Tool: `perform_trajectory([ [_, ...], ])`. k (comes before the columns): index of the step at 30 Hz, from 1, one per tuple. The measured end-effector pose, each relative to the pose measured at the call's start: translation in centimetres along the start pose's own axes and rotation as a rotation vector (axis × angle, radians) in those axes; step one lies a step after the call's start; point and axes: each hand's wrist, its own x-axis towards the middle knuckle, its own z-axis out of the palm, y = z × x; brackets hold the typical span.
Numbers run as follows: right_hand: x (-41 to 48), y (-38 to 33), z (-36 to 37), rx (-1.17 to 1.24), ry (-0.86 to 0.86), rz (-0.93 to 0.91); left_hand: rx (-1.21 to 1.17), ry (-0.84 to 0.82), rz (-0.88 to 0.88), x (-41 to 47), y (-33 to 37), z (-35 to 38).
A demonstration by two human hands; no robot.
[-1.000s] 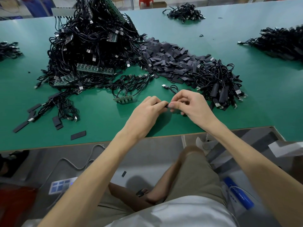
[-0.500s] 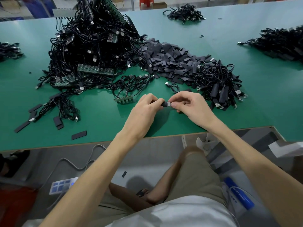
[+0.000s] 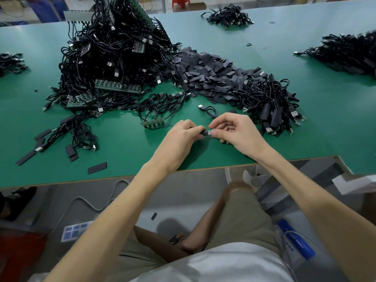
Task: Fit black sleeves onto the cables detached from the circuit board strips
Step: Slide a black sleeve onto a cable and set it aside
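Note:
My left hand (image 3: pixel 181 137) pinches a black sleeve (image 3: pixel 204 132) over the green table. Facing it, my right hand (image 3: pixel 236 131) pinches a small grey piece (image 3: pixel 209 132) at the sleeve's right end; what this piece is I cannot tell. A thin black cable (image 3: pixel 210 111) with a USB plug runs from behind my right hand toward the back. A heap of loose black sleeves (image 3: pixel 205 76) lies behind my hands. A short circuit board strip (image 3: pixel 152 122) with cables attached lies just left of my left hand.
A tall tangle of cables and board strips (image 3: pixel 114 64) fills the back left. Sleeved cables (image 3: pixel 272 106) pile up at the right. More cable piles lie far right (image 3: pixel 345 53) and at the back (image 3: pixel 227 16). Loose sleeves (image 3: pixel 97 167) lie near the table's front edge (image 3: pixel 203 168).
Both hands have lifted slightly and shifted away from me. A short stretch of the sleeve and the grey piece now shows between the fingertips.

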Motion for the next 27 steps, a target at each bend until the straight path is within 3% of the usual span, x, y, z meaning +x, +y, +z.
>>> perform_trajectory([
  [3, 0.0, 0.1, 0.1, -0.013, -0.011, -0.006, -0.17, -0.026, -0.114, 0.2, 0.1, -0.5],
  [13, 0.0, 0.2, -0.2, 0.034, 0.027, 0.016, -0.354, -0.08, -0.146, 0.4, -0.6, -0.9],
  [27, 0.2, 0.3, -0.2, 0.047, -0.021, -0.001, -0.452, -0.164, -0.218, 0.6, -0.9, -1.0],
])
